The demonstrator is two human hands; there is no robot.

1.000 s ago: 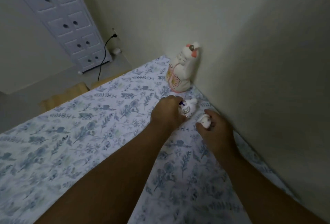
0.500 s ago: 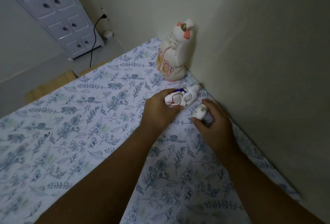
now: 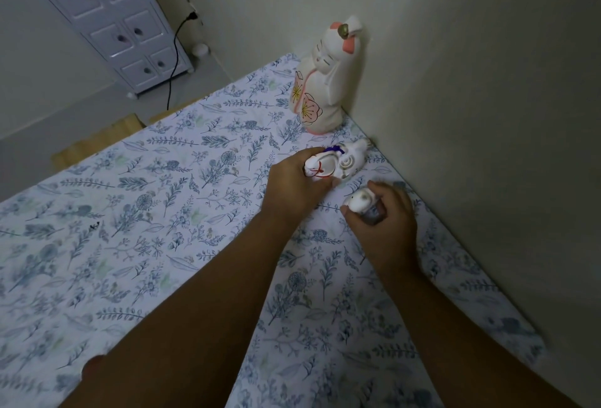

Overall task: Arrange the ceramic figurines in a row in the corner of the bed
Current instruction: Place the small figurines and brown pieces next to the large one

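A tall white cat figurine (image 3: 320,82) with pink flower panels stands upright in the bed's corner, against the wall. Just in front of it, my left hand (image 3: 292,189) grips a medium white figurine (image 3: 338,163) with a red cord, a blue bow and gold swirls, which lies tilted on the sheet. To its right, near the wall, my right hand (image 3: 383,222) holds a small white figurine (image 3: 359,201), whose lower part is hidden by my fingers.
The bed (image 3: 146,212) has a white sheet with a blue floral print. Walls close it on the right and behind. Beyond the far edge are a white drawer cabinet (image 3: 107,17), a black cable (image 3: 174,59) plugged into the wall, and wooden floor (image 3: 97,137).
The view has shifted, so everything sits higher and more to the left. My left hand has turned the medium figurine, showing its red cord. My right hand still holds the small figurine.
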